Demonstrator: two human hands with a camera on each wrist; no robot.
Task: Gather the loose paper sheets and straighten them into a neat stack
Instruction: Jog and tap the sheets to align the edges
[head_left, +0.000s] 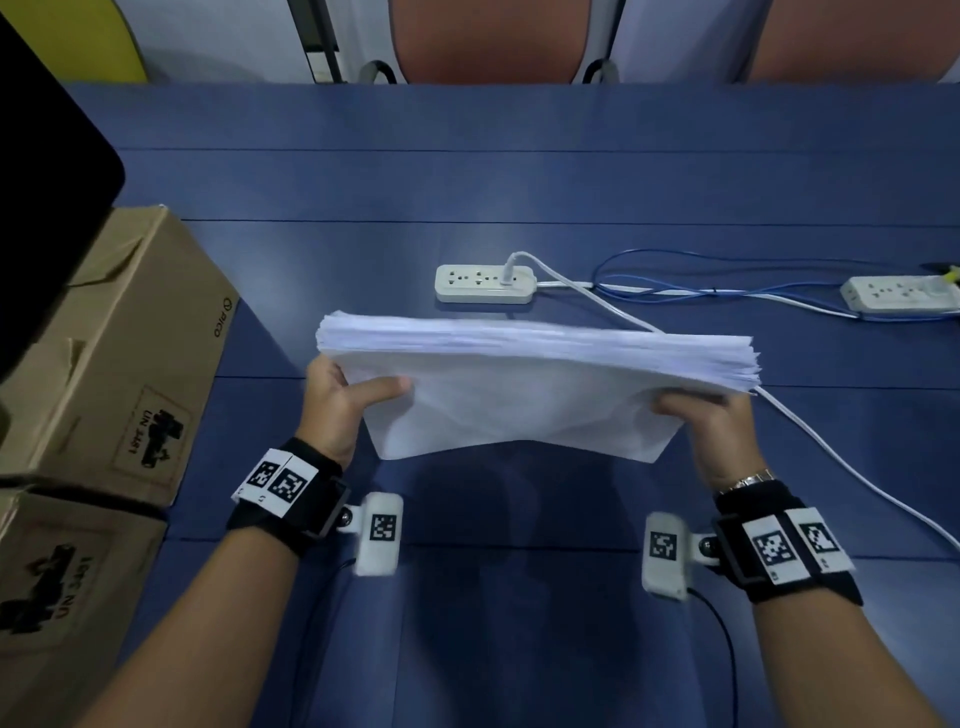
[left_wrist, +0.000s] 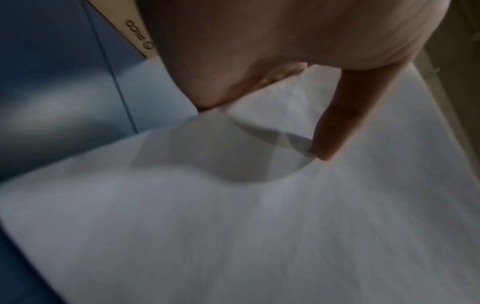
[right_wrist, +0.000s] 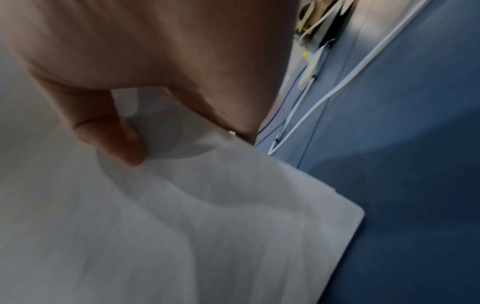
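A thick stack of white paper sheets (head_left: 519, 395) is held up on edge over the blue table (head_left: 467, 182), its upper edge facing me and its lower edge near the tabletop. My left hand (head_left: 343, 395) grips the stack's left end, thumb pressed on the near face (left_wrist: 324, 144). My right hand (head_left: 711, 421) grips the right end, thumb on the near sheet (right_wrist: 124, 144). The other fingers of both hands are hidden behind the paper. The sheet edges at the right end look slightly uneven. The near sheet (right_wrist: 182, 226) bows a little.
Two cardboard boxes (head_left: 104, 353) stand at the left edge. A white power strip (head_left: 485, 283) lies just beyond the paper, with a white cable (head_left: 810, 441) running right and toward me. A second strip (head_left: 898, 293) and blue wires lie far right. Chairs stand behind the table.
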